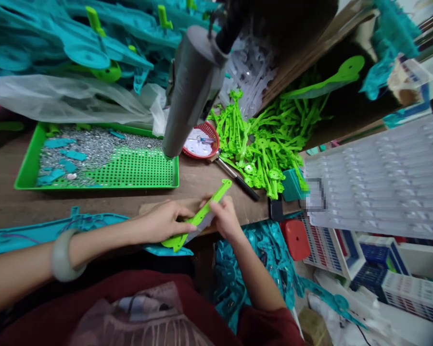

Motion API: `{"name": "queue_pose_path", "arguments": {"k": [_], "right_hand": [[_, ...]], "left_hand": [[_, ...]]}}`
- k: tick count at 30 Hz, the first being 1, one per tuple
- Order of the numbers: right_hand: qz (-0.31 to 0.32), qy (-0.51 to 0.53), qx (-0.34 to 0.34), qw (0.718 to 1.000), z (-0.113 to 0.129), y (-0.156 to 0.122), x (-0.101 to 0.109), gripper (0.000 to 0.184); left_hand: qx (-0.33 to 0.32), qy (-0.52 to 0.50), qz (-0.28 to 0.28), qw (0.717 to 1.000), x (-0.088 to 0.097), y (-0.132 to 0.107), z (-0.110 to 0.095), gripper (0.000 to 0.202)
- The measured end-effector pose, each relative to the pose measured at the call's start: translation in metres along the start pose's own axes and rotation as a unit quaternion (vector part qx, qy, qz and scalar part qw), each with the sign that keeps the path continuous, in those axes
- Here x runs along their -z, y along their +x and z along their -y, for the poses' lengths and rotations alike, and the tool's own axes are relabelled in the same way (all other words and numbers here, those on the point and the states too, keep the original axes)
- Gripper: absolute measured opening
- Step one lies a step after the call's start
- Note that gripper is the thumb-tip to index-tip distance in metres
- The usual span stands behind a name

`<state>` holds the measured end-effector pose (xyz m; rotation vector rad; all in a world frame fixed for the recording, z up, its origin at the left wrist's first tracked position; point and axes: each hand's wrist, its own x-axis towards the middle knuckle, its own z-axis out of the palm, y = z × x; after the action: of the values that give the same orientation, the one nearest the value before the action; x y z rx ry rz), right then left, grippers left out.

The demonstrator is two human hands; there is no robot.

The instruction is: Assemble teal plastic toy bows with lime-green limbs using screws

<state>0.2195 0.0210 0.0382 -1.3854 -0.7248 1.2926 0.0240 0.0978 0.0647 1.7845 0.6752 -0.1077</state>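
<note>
Both of my hands grip one long, bright green plastic part (202,211) with a clear strip (204,222) along its lower side. My left hand (168,222), with a pale bangle on the wrist, pinches it near its wide lower end. Toward the narrow upper end, my right hand (224,215) has its thumb and fingers closed on it. The part slants up to the right above the table edge. Beneath my left arm lies a long teal plastic part (104,220), partly hidden by the forearm and hand.
A grey cylindrical power screwdriver (193,86) hangs above the table. Behind my hands stand a green perforated tray (140,168) of screws and a red basket (216,139). Green parts (260,144) are heaped at the right, near a black-handled screwdriver (247,188). A red stool (296,239) stands below.
</note>
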Motion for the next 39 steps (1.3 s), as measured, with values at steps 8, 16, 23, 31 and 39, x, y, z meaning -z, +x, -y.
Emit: {"name": "queue_pose_path", "arguments": {"k": [8, 16, 23, 31, 39], "right_hand": [[0.051, -0.020, -0.048, 0.997, -0.013, -0.021, 0.001, 0.034], [0.029, -0.052, -0.062, 0.996, -0.018, -0.021, -0.010, 0.046], [-0.060, -0.264, 0.120, 0.955, 0.060, 0.013, 0.003, 0.036], [0.128, -0.443, 0.529, 0.712, 0.069, -0.003, -0.038, 0.015], [0.268, -0.521, 0.608, 0.535, 0.049, -0.010, -0.023, 0.034]], "left_hand": [[-0.023, 0.097, 0.005, 0.995, 0.010, -0.009, 0.003, 0.041], [0.023, 0.139, -0.015, 0.990, 0.011, -0.027, 0.016, 0.040], [-0.035, 0.103, 0.031, 0.994, 0.023, -0.025, 0.013, 0.046], [0.033, -0.160, 0.222, 0.961, 0.065, -0.023, 0.024, 0.050], [0.075, -0.293, 0.258, 0.918, 0.066, -0.022, 0.034, 0.043]]}}
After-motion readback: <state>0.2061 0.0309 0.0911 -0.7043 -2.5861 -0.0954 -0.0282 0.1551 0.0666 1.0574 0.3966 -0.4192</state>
